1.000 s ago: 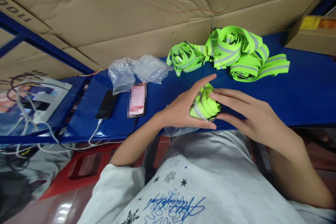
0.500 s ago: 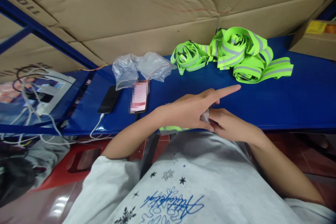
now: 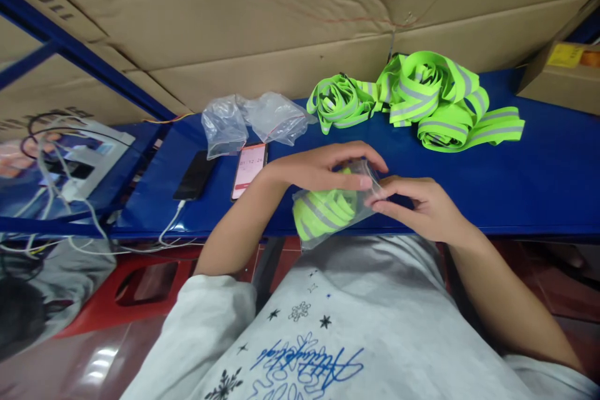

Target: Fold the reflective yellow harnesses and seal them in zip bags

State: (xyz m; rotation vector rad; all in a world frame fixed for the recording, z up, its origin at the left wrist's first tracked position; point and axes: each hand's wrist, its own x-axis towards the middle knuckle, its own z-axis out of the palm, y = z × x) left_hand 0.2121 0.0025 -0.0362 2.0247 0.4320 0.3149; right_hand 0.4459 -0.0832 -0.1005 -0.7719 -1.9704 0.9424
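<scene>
A clear plastic bag (image 3: 363,203) lies at the table's front edge, close to my body. Inside its left part sits a rolled neon-green reflective strap (image 3: 323,214) with grey stripes. My left hand (image 3: 330,165) grips the bag from above, thumb on its near face and fingers curled over the far side. At the bag's right end, my right hand (image 3: 417,203) pinches the plastic between thumb and fingers. Farther back lie several loose green reflective straps (image 3: 434,97), partly rolled, with dark buckles.
Crumpled clear bags (image 3: 274,117) lie at the back left, beside a lit phone (image 3: 248,169) and a black phone (image 3: 194,175) on a white cable. A power strip (image 3: 100,156) with tangled cords is farther left. A cardboard box (image 3: 562,78) stands at the right.
The hands have drawn apart slightly, uncovering the bag and strap beneath. My left index finger, earlier pointing right, is now bent over the bag. The loose straps have stayed in place.
</scene>
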